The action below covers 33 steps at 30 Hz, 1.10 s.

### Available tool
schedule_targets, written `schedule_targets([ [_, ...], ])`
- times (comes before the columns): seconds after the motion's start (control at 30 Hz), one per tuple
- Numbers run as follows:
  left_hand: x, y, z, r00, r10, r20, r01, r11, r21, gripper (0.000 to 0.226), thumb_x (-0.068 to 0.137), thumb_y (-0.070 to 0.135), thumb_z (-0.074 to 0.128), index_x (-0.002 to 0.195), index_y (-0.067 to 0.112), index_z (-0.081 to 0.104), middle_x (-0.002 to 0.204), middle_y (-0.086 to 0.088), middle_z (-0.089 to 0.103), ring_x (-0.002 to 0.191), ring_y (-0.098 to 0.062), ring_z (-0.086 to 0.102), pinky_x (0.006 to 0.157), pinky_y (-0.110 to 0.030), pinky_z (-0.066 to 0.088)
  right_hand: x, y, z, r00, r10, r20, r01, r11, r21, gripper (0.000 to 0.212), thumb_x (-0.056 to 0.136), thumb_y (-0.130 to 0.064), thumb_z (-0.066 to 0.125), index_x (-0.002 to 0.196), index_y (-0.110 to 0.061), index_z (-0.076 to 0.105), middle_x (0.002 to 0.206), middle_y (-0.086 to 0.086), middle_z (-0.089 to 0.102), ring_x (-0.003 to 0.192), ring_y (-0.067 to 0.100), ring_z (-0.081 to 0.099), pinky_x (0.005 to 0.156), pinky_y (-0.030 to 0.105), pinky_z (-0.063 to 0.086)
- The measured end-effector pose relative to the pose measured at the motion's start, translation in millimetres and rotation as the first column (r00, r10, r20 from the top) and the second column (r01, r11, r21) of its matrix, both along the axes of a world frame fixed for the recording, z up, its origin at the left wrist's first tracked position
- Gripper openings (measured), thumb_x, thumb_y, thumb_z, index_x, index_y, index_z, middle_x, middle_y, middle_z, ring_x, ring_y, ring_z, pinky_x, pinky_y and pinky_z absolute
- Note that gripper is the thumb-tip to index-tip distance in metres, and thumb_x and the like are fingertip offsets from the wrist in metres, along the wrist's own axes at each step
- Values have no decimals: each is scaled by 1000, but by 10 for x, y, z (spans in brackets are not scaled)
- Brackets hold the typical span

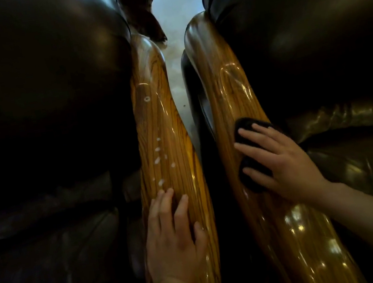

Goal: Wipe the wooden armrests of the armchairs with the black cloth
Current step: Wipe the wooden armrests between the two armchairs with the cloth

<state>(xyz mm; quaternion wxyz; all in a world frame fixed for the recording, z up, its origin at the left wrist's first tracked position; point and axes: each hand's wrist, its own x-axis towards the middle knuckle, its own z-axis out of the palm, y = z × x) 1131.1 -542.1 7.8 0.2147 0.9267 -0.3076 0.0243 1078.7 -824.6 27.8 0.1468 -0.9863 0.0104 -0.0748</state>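
Note:
Two glossy wooden armrests run side by side away from me. The left armrest [162,125] carries several small white spots along its middle. My left hand [175,238] lies flat on its near part, fingers spread, holding nothing. The right armrest [227,81] is shiny and free of spots. My right hand [279,163] presses the black cloth [246,129] flat against its middle; the cloth shows under and beyond my fingers, mostly covered by the hand.
Dark leather cushions of the left armchair [42,115] and the right armchair [312,48] flank the armrests. A narrow gap between the chairs shows pale floor [170,16]. A dark brown object [148,17] sits at the far end of the gap.

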Motion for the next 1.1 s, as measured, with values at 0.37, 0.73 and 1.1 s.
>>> schedule_targets([
  [0.37, 4, 6, -56, 1000, 7, 26, -6, 999, -49, 53, 82, 36, 49, 130, 14, 49, 144, -13, 45, 137, -32, 39, 113, -47, 30, 585, 46, 132, 986, -164, -26, 165, 985, 49, 57, 97, -42, 52, 149, -25, 39, 159, -5, 35, 151, 16, 22, 122, 45, 23],
  [0.73, 59, -43, -70, 985, -9, 175, 19, 998, -58, 52, 78, 35, 51, 124, 12, 50, 130, -21, 57, 125, -36, 47, 104, -51, 37, 1834, -377, 236, 881, -472, -28, 472, 881, -8, 61, 95, -49, 54, 146, -17, 46, 157, 6, 38, 147, 29, 28, 121, 45, 23],
  [1.1, 115, -25, -177, 977, -28, 211, 43, 997, -63, 55, 74, 39, 54, 123, 14, 49, 134, -14, 45, 123, -36, 46, 103, -50, 36, 1292, -352, 257, 994, 82, -79, -86, 995, -56, 39, 89, -47, 55, 124, -33, 62, 145, -5, 51, 147, 20, 29, 121, 50, 22],
])
